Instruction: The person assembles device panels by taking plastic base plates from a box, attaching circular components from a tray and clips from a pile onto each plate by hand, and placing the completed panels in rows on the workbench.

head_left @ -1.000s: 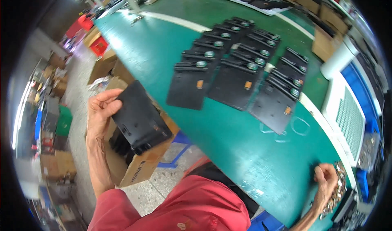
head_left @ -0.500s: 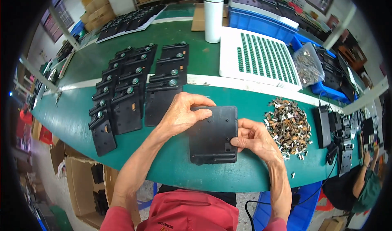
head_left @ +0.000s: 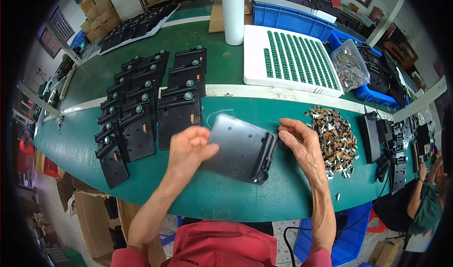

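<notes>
My left hand (head_left: 186, 151) grips a black plastic panel (head_left: 240, 146) by its left edge, thumb on top and fingers beneath. The panel is tilted above the green table, with a tubular ridge along its right side and a round knob at the lower end of that ridge. Just off the panel's upper right corner is my right hand (head_left: 304, 146), its fingers bent and the thumb slightly apart from the index finger, with nothing visible in it. Close to its right lies a heap of small brown, black and white-tipped parts (head_left: 334, 142).
Overlapping black panels (head_left: 137, 120) with round metallic pieces lie at left. Beyond stand a white tray (head_left: 255, 73) of small green pieces, a white bottle (head_left: 233, 17) and a clear bag (head_left: 350, 66) of parts. A black adapter (head_left: 372, 137) with cables sits right; a co-worker (head_left: 427, 201) is beyond.
The panel has turned so its ridge moved from the bottom to the right side. My right hand has let go of it; my left hand has shifted down its left edge.
</notes>
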`<state>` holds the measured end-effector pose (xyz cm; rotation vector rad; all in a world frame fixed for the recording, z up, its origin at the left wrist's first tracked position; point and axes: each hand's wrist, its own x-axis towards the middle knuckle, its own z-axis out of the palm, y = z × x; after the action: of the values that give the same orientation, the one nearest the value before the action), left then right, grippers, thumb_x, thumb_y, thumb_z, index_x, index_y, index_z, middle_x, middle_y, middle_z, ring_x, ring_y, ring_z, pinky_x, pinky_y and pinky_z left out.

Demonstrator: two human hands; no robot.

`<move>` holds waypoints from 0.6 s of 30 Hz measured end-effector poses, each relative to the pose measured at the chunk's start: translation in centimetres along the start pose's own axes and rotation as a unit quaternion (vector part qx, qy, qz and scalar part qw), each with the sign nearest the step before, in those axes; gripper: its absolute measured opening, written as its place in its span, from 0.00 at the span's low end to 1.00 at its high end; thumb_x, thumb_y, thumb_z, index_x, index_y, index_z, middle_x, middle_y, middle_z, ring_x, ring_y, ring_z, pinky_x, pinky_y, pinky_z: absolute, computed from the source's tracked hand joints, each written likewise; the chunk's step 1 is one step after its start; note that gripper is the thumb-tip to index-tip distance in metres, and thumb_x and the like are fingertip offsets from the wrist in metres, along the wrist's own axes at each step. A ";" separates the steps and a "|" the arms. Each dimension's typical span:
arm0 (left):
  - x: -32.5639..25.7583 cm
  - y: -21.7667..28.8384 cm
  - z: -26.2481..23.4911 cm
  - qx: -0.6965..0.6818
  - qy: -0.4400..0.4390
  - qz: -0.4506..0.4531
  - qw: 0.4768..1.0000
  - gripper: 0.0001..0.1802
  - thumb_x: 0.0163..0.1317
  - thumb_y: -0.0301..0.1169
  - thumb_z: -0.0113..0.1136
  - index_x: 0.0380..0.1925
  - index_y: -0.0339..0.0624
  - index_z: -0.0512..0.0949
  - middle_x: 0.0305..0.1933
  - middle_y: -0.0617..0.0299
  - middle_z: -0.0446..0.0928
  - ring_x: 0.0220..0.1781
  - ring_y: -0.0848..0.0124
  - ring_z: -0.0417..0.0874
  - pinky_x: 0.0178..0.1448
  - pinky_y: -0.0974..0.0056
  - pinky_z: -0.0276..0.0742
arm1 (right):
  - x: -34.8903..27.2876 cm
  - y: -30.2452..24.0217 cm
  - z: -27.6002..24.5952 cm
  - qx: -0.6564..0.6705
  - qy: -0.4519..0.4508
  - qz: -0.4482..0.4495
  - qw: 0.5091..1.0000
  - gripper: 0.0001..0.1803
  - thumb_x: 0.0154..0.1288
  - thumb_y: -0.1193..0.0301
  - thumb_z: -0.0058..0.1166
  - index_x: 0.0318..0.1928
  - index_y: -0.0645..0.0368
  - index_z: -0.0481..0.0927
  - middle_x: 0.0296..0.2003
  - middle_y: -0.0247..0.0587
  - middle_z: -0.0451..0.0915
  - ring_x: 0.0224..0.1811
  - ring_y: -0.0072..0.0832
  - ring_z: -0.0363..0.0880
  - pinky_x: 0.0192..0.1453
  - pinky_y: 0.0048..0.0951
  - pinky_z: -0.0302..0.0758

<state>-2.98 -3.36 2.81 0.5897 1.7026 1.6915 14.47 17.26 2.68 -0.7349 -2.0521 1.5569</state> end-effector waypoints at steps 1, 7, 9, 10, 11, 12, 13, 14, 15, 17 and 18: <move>-1.2 -0.3 -0.1 -0.017 0.012 -0.033 0.999 0.10 0.57 0.17 0.63 0.39 0.34 0.75 0.31 0.61 0.82 0.32 0.79 0.81 0.34 0.75 0.75 | 0.0 0.1 -0.5 -0.052 -0.008 -0.020 0.998 0.23 0.63 0.68 0.62 0.55 0.70 0.77 0.38 0.42 0.82 0.38 0.26 0.80 0.43 0.27 0.77; -6.0 -1.6 0.9 -0.151 0.040 -0.093 0.983 0.14 0.62 0.19 0.61 0.47 0.33 0.73 0.43 0.53 0.83 0.40 0.67 0.86 0.41 0.64 0.85 | -0.4 0.0 0.5 -0.015 -0.063 0.036 0.997 0.24 0.58 0.72 0.66 0.54 0.69 0.78 0.36 0.45 0.83 0.33 0.28 0.80 0.39 0.30 0.79; -7.1 -1.5 1.8 -0.103 -0.008 -0.128 0.986 0.17 0.62 0.20 0.61 0.52 0.30 0.73 0.44 0.51 0.83 0.39 0.66 0.86 0.39 0.63 0.86 | -0.4 0.4 1.1 -0.070 -0.083 0.006 0.994 0.24 0.55 0.75 0.66 0.54 0.67 0.79 0.35 0.45 0.83 0.34 0.29 0.82 0.40 0.30 0.80; -7.6 -0.9 2.0 -0.067 -0.038 -0.162 0.984 0.19 0.62 0.21 0.61 0.53 0.29 0.73 0.44 0.51 0.83 0.38 0.65 0.87 0.38 0.64 0.86 | -0.4 -0.1 1.4 -0.083 -0.084 0.002 0.993 0.22 0.56 0.76 0.65 0.53 0.65 0.80 0.36 0.46 0.84 0.34 0.30 0.82 0.40 0.31 0.80; -7.9 -0.3 2.3 -0.021 -0.058 -0.172 0.983 0.12 0.65 0.29 0.62 0.41 0.27 0.79 0.35 0.52 0.84 0.32 0.67 0.86 0.33 0.65 0.84 | -0.5 -0.5 1.4 -0.087 -0.087 0.009 0.992 0.22 0.56 0.76 0.65 0.53 0.64 0.80 0.36 0.47 0.84 0.34 0.30 0.82 0.40 0.31 0.80; -7.8 0.0 2.3 -0.023 -0.058 -0.168 0.984 0.12 0.65 0.29 0.62 0.41 0.27 0.79 0.35 0.52 0.84 0.32 0.67 0.86 0.33 0.65 0.84 | -0.5 -0.8 1.5 -0.089 -0.090 0.016 0.992 0.21 0.57 0.77 0.64 0.53 0.64 0.81 0.37 0.47 0.85 0.34 0.30 0.82 0.40 0.31 0.80; -7.6 0.4 2.1 0.084 -0.129 -0.206 0.966 0.14 0.66 0.33 0.61 0.35 0.28 0.80 0.30 0.52 0.83 0.29 0.68 0.86 0.32 0.64 0.82 | -0.5 -0.5 1.6 -0.092 -0.090 0.012 0.992 0.21 0.57 0.77 0.64 0.53 0.64 0.81 0.37 0.47 0.85 0.34 0.30 0.82 0.40 0.31 0.80; -7.3 0.7 2.1 0.191 -0.199 -0.240 0.931 0.19 0.66 0.38 0.61 0.28 0.28 0.82 0.25 0.52 0.83 0.27 0.69 0.86 0.30 0.63 0.81 | -0.5 0.0 1.7 -0.092 -0.075 -0.011 0.993 0.20 0.57 0.77 0.63 0.52 0.64 0.81 0.36 0.48 0.85 0.34 0.30 0.83 0.39 0.30 0.80; -7.2 1.3 2.2 0.267 -0.251 -0.179 0.913 0.25 0.65 0.43 0.59 0.19 0.29 0.80 0.18 0.53 0.79 0.21 0.65 0.83 0.29 0.59 0.78 | -0.5 0.2 1.8 -0.091 -0.060 -0.034 0.993 0.19 0.57 0.77 0.62 0.51 0.64 0.81 0.36 0.48 0.85 0.34 0.30 0.83 0.39 0.30 0.80; -7.0 1.3 2.0 0.298 -0.326 -0.042 0.896 0.23 0.64 0.41 0.60 0.19 0.30 0.80 0.16 0.54 0.77 0.20 0.62 0.81 0.29 0.58 0.77 | -0.6 0.2 2.2 -0.095 -0.051 -0.039 0.993 0.17 0.58 0.78 0.62 0.49 0.65 0.82 0.36 0.49 0.85 0.33 0.30 0.84 0.39 0.30 0.80; -6.9 1.3 1.9 0.323 -0.393 0.091 0.856 0.21 0.63 0.40 0.61 0.20 0.31 0.80 0.15 0.55 0.75 0.18 0.59 0.80 0.29 0.56 0.77 | -0.5 0.4 2.3 -0.097 -0.049 -0.046 0.993 0.16 0.58 0.78 0.62 0.48 0.65 0.82 0.36 0.49 0.85 0.33 0.30 0.84 0.39 0.30 0.81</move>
<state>2.86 -6.91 5.18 1.5445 1.5550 0.7165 13.44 15.36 1.66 -0.6328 -2.2998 1.3824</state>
